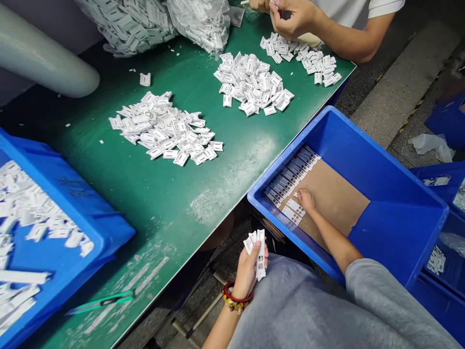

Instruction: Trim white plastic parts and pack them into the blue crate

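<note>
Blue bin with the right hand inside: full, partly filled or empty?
Partly filled: white parts line one side of the blue bin, and brown cardboard shows beside them.

Your left hand [250, 264] holds several white plastic strips [260, 252] off the workbench's [238, 167] front edge. Your right hand [307, 199] is inside the blue bin [392, 150], over brown cardboard [337, 186], beside rowed strips [284, 185] along the bin's bench-side edge. Green utility knife [107, 302] near the workbench's front edge.

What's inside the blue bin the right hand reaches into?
A brown sheet lies inside the blue bin, with a row of white parts along one side and a few more near the right hand. Whatever is beneath the sheet is covered.
</note>
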Motion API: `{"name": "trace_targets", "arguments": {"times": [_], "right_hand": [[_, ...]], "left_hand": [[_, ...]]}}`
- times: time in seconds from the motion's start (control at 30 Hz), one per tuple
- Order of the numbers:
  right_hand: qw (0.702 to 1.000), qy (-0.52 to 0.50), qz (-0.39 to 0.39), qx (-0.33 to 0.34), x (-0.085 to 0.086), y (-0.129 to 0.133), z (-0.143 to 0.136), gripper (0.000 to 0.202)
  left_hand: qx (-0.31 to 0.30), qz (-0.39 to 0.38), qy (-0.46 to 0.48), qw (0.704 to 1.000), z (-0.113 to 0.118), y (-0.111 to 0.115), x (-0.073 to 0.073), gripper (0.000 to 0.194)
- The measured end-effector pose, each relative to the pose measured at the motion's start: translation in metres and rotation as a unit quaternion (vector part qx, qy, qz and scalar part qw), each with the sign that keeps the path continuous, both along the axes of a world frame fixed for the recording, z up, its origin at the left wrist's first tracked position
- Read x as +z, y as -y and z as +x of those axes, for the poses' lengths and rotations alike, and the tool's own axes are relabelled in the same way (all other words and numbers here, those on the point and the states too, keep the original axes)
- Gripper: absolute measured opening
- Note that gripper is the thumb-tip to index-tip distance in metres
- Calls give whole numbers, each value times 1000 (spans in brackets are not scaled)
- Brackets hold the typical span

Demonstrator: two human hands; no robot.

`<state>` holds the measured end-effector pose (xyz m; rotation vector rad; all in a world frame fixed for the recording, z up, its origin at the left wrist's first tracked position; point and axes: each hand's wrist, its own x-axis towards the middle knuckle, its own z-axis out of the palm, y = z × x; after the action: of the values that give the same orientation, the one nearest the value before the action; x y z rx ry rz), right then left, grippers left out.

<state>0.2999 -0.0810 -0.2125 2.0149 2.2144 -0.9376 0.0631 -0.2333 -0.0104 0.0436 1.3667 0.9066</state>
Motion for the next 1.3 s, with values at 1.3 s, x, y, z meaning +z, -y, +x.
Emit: {"name": "trace_targets", "arguments": {"times": [1.3], "right_hand": [[915, -344, 49, -204, 195, -5, 17, 22]], "left_hand": [[-44, 111, -199, 973, 13, -1, 9, 27]]}}
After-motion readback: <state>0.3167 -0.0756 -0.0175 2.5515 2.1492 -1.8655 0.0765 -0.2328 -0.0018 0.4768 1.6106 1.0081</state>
